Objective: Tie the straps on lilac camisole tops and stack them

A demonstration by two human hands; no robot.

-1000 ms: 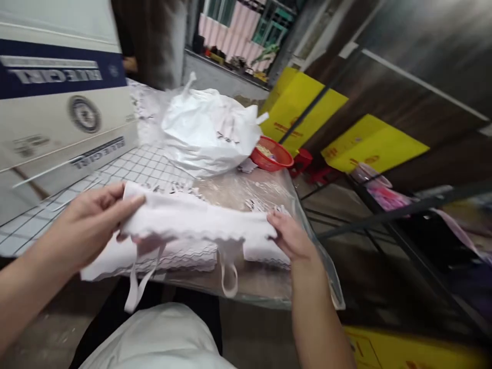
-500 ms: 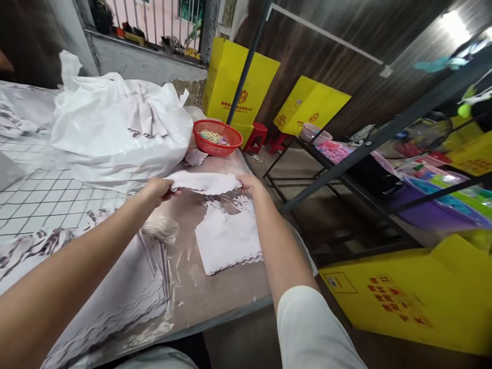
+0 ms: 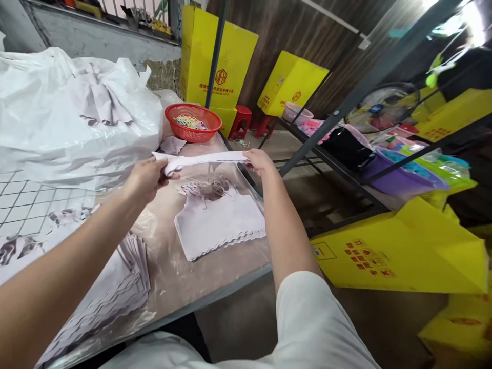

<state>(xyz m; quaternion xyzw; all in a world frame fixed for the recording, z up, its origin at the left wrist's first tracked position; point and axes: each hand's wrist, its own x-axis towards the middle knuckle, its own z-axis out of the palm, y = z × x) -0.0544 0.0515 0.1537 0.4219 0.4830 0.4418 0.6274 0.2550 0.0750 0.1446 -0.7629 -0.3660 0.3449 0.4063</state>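
- On my feed the pale cloth piece is stretched in the air near the centre, toward ten o'clock, above a plastic-covered table.
- I see the left hand, at nine o'clock, with fingers curled around one end of it; the right hand, just off centre at one o'clock, pinches the other end.
- A smaller stack of similar pieces lies flat at seven o'clock, its wavy hems roughly lined up. I count that as work done, though that is my judgement.
- A larger stack sits at eight o'clock, partly behind the left forearm; I cannot tell whether it is finished or waiting.
- I judge this piece unfinished business, since both hands have it off the table, so I put things partway along. How many remain, I cannot tell.
- For lettering, I read JFH in a red hexagon on the tall yellow box at eleven o'clock; a pole cuts the Chinese line below.
- The yellow carton at one o'clock bears a similar mark, its text too small for me.
- Red characters on the big yellow box at four o'clock are tilted; I cannot read them surely.
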